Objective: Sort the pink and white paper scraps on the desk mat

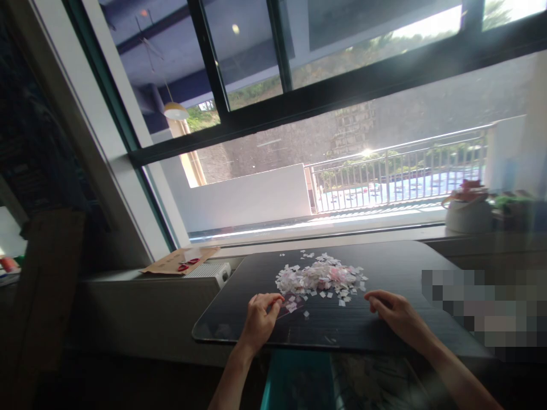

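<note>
A loose heap of small white and pinkish paper pieces [320, 276] lies on the dark tabletop [342, 330]. At the heap's near left, my left hand [261, 319] is closed, thumb against fingers, on the edge of a thin see-through pinkish piece of plastic [285, 311]. A few white bits show on or through that plastic; I cannot tell which. To the right of the heap, apart from it, my right hand [393, 314] rests over the table with its fingers curled together. Whether anything small is between those fingers is hidden.
Red-handled scissors [188, 264] lie on brown paper [164, 263] on the ledge at left, beside a white slatted unit [209, 274]. A large window [265, 128] rises behind the table. A white pot [468, 215] stands on the right sill. Below the table is a teal bin-like object [299, 378].
</note>
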Available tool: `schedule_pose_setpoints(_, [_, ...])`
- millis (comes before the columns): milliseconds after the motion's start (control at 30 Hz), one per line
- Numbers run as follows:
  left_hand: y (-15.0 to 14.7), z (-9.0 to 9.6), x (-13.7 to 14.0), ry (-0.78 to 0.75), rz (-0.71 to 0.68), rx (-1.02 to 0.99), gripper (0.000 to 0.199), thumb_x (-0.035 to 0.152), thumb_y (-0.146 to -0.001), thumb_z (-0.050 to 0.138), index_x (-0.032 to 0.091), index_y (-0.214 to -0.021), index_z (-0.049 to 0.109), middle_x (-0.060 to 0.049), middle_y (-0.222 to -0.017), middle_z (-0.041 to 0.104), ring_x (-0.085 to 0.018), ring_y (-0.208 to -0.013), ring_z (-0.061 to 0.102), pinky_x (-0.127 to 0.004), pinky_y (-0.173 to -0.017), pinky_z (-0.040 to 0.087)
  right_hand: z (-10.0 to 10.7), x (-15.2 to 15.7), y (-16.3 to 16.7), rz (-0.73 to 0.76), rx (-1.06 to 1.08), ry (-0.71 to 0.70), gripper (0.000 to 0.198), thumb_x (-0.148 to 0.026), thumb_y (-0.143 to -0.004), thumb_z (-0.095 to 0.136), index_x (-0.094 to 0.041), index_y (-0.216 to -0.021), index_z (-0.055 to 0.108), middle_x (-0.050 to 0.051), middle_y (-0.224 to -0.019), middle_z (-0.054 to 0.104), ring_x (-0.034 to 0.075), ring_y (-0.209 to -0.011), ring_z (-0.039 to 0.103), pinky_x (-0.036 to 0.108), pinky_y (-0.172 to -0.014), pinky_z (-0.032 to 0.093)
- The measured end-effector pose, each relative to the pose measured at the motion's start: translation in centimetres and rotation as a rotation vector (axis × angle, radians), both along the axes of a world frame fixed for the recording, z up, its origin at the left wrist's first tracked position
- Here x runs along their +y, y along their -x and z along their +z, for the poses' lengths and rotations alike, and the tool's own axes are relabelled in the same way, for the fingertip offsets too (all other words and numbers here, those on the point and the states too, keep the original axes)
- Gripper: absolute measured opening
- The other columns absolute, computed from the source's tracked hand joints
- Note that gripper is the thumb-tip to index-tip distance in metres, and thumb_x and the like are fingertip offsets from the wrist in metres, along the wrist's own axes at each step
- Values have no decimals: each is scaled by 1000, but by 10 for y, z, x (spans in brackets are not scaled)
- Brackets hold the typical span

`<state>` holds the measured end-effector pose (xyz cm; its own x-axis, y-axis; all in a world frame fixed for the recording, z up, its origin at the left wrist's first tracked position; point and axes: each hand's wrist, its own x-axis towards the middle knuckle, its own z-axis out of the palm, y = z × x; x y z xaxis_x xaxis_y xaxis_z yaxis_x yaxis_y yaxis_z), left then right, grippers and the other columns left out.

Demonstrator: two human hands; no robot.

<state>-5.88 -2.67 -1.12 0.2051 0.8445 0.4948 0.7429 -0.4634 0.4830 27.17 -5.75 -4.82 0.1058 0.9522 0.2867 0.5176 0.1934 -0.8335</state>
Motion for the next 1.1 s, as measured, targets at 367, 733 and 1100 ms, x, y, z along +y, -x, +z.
schedule_pose_setpoints(367, [4,7,-14,167,-126,-99,27,37,-83,47,21,-82,69,-5,-87,66,-19,-90,59,-33,-88,44,4,-2,2,-22,31,-21,35,-40,-76,49,-16,-85,72,2,-64,67,16,-58,58,26,-58,43])
schedule_pose_setpoints(733, [6,4,-14,248,-175,-102,26,35,-83,47,19,-80,68,-5,-88,64,-18,-90,58,-30,-87,43,3,-2,1,-14,16,-26,34,-40,-77,49,-16,-85,72,2,-65,67,16,-60,58,25,-59,44])
schedule_pose_setpoints(1100, [14,0,-17,292,-174,-145,27,37,-82,49,18,-80,68,-6,-86,64,-18,-87,58,-30,-85,44,4,-3,0,-14,22,-3,34,-41,-77,49,-17,-86,71,2,-66,67,17,-59,59,25,-58,44])
